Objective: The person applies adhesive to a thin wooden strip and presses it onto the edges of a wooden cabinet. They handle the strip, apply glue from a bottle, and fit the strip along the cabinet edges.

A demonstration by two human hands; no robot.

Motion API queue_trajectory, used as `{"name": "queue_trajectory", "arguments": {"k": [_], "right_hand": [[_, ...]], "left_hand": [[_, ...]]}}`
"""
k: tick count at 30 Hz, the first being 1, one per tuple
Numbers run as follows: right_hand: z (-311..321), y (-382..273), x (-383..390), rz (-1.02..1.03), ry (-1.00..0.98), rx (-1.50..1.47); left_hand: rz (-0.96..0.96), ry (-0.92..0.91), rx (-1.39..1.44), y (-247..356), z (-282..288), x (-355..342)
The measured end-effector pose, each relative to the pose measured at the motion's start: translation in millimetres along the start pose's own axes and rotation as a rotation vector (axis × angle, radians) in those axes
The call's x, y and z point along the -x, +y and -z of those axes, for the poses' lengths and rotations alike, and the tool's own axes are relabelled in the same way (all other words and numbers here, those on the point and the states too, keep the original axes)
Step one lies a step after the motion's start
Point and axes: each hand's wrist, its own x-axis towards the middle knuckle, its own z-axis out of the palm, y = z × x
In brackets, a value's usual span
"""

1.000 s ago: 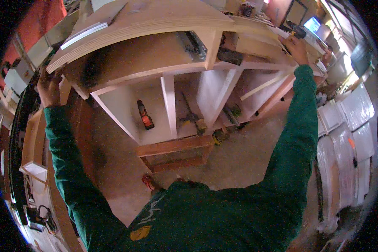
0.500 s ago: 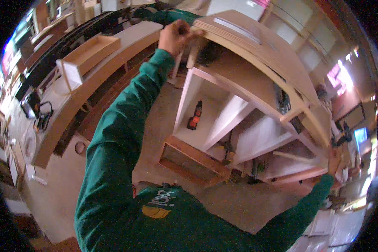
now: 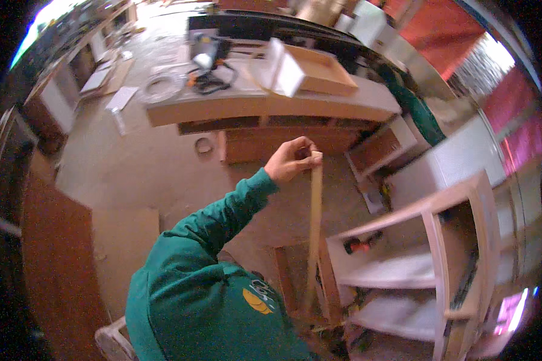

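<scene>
Out in front of me, my left hand (image 3: 292, 159) pinches the upper end of a long, narrow wooden strip (image 3: 315, 222) between thumb and fingers. The strip hangs toward the lower edge of the head view, where its far end blurs against the things below. My right hand is out of sight. To the right of the strip stands an unfinished cabinet (image 3: 426, 240) with pale shelves and a light wood frame. A red and black cordless drill (image 3: 361, 244) lies inside it.
Across the floor is a long workbench (image 3: 223, 109) bearing an open drawer (image 3: 322, 71), a power tool (image 3: 208, 63) and a pale coil (image 3: 161, 87). A ring-shaped roll (image 3: 204, 145) lies on the floor. Brown boards (image 3: 60, 240) stand at left. A green sleeve (image 3: 412, 102) shows beyond the bench.
My view has turned left, so the cabinet now sits at the lower right. My left hand has brought the strip away from the cabinet's top. My right hand has left the view.
</scene>
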Motion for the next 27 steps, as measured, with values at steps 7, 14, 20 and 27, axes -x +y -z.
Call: {"name": "queue_trajectory", "arguments": {"k": [7,14,20,27], "right_hand": [[-143,-21,-14,0.141,-0.774,-0.004],[-225,-194,-127,0.341,-1.034,-0.27],[-320,-346,-124,0.412,-1.423,-0.255],[-431,-413,-85,0.893,-1.896,-0.001]], "left_hand": [[0.022,0.791,-0.468,53,269,158],[0.413,1.514,-1.164,68,353,360],[0.801,1.664,-1.361,18,278,422],[0.555,0.804,-1.263,-24,231,382]]}}
